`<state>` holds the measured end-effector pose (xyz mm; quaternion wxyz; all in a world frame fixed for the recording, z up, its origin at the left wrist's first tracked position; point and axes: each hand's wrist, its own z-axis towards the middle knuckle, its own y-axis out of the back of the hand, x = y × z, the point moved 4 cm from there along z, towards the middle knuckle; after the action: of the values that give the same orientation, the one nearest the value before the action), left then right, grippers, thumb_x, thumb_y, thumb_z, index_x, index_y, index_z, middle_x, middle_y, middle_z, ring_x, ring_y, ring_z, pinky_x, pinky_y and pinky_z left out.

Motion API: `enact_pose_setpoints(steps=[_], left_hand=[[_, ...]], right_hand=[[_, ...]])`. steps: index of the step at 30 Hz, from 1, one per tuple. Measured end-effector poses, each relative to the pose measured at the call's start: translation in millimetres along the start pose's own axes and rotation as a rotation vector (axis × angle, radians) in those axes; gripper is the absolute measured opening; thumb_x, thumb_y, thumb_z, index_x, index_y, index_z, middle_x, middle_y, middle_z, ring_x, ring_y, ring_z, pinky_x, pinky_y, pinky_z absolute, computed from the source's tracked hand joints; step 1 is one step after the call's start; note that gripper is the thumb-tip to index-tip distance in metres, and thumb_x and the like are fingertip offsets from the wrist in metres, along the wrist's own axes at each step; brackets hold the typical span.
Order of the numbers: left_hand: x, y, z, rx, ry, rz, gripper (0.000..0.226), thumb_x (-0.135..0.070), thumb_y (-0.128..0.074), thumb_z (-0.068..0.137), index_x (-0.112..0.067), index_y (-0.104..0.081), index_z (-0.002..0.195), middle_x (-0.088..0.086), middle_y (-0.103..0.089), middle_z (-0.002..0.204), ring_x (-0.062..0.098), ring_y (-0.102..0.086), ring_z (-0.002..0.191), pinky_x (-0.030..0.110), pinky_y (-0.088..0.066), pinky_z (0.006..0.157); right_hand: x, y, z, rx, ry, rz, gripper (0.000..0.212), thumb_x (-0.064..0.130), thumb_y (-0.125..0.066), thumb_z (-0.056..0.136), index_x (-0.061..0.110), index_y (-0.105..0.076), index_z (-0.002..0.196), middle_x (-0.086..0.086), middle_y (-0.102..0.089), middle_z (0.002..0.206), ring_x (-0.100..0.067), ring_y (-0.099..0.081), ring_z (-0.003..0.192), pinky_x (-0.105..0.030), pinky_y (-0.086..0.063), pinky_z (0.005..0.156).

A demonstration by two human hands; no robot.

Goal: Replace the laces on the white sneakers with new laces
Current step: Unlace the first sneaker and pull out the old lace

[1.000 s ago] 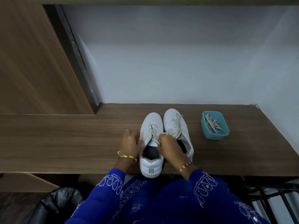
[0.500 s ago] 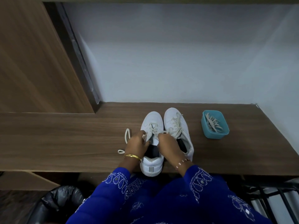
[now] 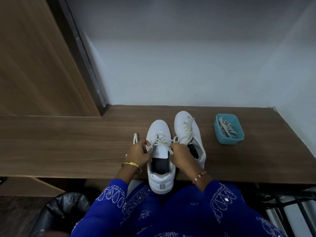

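Note:
Two white sneakers stand side by side on the wooden desk, toes pointing away from me. The left sneaker has its heel over the desk's front edge. Its cream lace is loosened across the tongue. My left hand pinches one lace end at the shoe's left side, and the free end trails onto the desk. My right hand pinches the other lace end at the shoe's right side. The right sneaker stays laced, partly hidden behind my right hand.
A teal plastic tub holding several cream laces sits on the desk right of the sneakers. A wooden panel rises at the left and a pale wall at the back. A black chair shows lower left.
My left hand moved from the desk beside the shoe onto its lace. Both hands now pull the lace ends apart, and a loose end has come out onto the desk.

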<state>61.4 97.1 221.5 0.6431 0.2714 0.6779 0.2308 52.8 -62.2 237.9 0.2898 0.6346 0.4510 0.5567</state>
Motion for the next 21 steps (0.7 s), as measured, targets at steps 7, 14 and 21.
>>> enact_pose_setpoints(steps=[7,14,21], left_hand=[[-5.8,1.7,2.0,0.009,-0.048,0.031,0.009,-0.020,-0.063,0.086,-0.015,-0.057,0.090,-0.007,-0.051,0.057,0.006,-0.047,0.051,0.011,-0.033,0.048],[-22.5,-1.6,13.1,-0.025,-0.112,0.243,0.028,-0.017,-0.055,0.089,-0.016,-0.064,0.115,0.012,-0.062,0.103,0.027,-0.059,0.094,0.032,-0.045,0.084],[-19.1,-6.9,21.7,0.044,-0.109,0.251,0.019,-0.019,-0.056,0.089,-0.015,-0.069,0.102,0.007,-0.066,0.104,0.023,-0.060,0.096,0.029,-0.045,0.079]], right_hand=[[9.0,26.8,0.2,-0.110,0.020,0.118,0.023,0.016,-0.056,0.088,-0.004,-0.066,0.083,-0.020,-0.068,0.078,-0.028,-0.064,0.070,-0.035,-0.050,0.069],[15.9,21.3,21.8,-0.142,0.121,-0.026,0.024,0.014,-0.055,0.089,0.010,-0.064,0.110,-0.010,-0.057,0.112,-0.026,-0.058,0.102,-0.034,-0.048,0.086],[13.1,40.6,27.3,-0.119,0.082,-0.066,0.027,0.017,-0.058,0.085,0.007,-0.050,0.062,-0.008,-0.050,0.068,-0.021,-0.052,0.066,-0.028,-0.038,0.060]])
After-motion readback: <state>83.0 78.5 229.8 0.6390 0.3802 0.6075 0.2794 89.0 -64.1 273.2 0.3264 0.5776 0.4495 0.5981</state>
